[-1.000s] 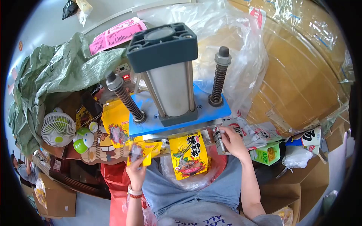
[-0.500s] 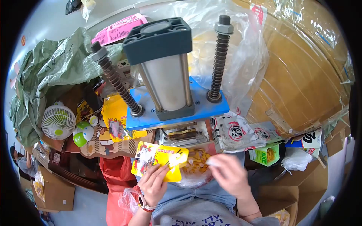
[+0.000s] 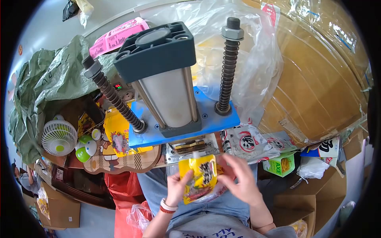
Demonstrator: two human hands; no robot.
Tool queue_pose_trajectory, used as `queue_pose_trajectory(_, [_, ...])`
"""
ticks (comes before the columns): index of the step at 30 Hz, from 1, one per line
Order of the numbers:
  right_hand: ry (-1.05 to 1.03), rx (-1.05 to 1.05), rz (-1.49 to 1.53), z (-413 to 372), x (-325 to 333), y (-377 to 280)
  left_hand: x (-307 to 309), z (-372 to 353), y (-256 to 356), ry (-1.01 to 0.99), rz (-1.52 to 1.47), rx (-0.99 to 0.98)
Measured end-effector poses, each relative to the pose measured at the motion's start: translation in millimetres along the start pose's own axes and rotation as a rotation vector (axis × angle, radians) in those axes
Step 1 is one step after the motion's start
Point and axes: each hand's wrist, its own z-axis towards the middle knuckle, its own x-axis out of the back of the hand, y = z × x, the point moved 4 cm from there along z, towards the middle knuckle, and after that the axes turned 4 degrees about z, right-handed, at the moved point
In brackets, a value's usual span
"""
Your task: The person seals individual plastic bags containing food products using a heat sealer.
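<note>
A yellow printed pouch is held upright over my lap, in front of the press. My left hand pinches its left side, thumb across the front. At the pouch's right edge, my right hand has its thumb and fingers closed on the side. A small pale piece shows at the pouch's top edge. Behind the pouch, the clear plastic bag on my lap is mostly hidden. Just beyond stands the press, with its blue plate and metal lower die.
More yellow pouches lie on a wooden board left of the press, near a white fan. White printed bags and a green AXE box are at right. A cardboard box stands low right.
The pouch has turned from tilted to upright and moved right, showing its other face. My right hand has come to its edge. The pouch now covers the bag of yellow pieces.
</note>
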Motion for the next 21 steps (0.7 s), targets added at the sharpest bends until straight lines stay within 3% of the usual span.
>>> queue_pose_trajectory(1, [0.06, -0.046, 0.017, -2.5, 11.0, 5.6, 1.2, 9.1, 5.5, -0.002, -0.068, 0.066])
queue_pose_trajectory(2, [0.068, -0.229, 0.025, -4.7, 21.5, 15.5, 3.0, 19.5, 15.2, -0.001, -0.135, 0.13])
queue_pose_trajectory(4, [0.086, -0.386, -0.243, -0.4, 35.0, 42.3, 5.2, 42.2, 21.2, -0.011, -0.158, 0.123])
queue_pose_trajectory(6, [0.039, -0.584, -0.694, 3.8, 33.1, 98.5, 4.6, 56.4, 19.8, -0.01, -0.149, 0.092])
queue_pose_trajectory(8, [0.133, -0.548, -0.851, 11.7, 19.7, 152.1, 0.0, 55.5, 17.8, -0.008, -0.191, 0.123])
queue_pose_trajectory(11, [0.075, -0.543, -0.828, 36.3, 2.8, 208.8, 3.0, 56.0, 12.9, 0.004, -0.169, 0.112])
queue_pose_trajectory(12, [0.062, -0.522, -0.815, 47.5, -1.0, 214.2, 2.9, 52.2, 29.5, -0.049, -0.052, 0.002])
queue_pose_trajectory(13, [0.107, -0.517, -0.825, 51.6, -3.2, 205.4, 32.1, 60.7, 18.9, -0.154, 0.299, 0.234])
queue_pose_trajectory(15, [0.156, -0.556, -0.784, 49.1, -8.9, 191.4, 77.7, 79.1, 51.5, -0.039, 0.379, -0.022])
queue_pose_trajectory(16, [0.154, -0.608, -0.738, 41.5, -11.7, 185.4, 98.3, 95.8, 76.2, 0.31, 0.544, -0.549])
queue_pose_trajectory(18, [0.089, -0.514, -0.697, 30.4, -14.3, 153.6, 129.2, 116.3, 112.0, 0.637, 1.305, -0.759])
queue_pose_trajectory(20, [0.007, -0.445, -0.666, 19.2, -21.4, 143.9, 156.1, 167.7, 86.8, 0.628, 1.902, -0.578])
queue_pose_trajectory(21, [-0.016, -0.378, -0.575, 15.5, -20.3, 145.6, 150.9, 165.4, 82.7, 0.63, 1.824, -0.595])
